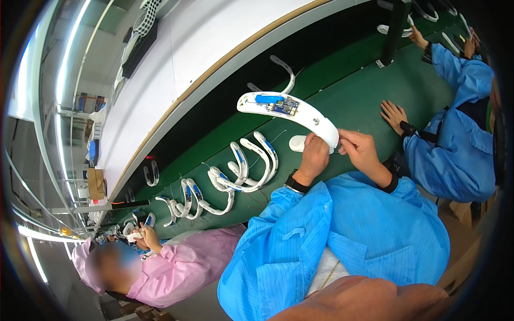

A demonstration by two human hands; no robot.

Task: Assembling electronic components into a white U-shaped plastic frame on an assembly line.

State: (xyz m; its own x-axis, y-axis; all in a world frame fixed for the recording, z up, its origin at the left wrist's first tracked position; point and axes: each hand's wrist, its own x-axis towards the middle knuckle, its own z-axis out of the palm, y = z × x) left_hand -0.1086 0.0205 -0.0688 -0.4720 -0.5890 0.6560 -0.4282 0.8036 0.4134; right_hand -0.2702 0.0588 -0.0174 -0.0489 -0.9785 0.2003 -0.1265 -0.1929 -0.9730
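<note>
1. The white curved band (306,114) is held up above the green table (369,88), in front of the wearer's chest.
2. Its near end is gripped by the left hand (315,155), whose fingers are closed around it.
3. The fingers of the right hand (363,152) are pinched narrow at the edge of that same end; whether a small part is also held there cannot be told.
4. At the far end, a blue battery (269,99) and a circuit board (289,108) are left exposed.
5. More bands (266,155) are set out on the table to the left.
6. The step in hand is judged to be close fingertip work on the near end.
7. For the next move, a steady left grip seems called for, with the exposed board kept untouched.
</note>
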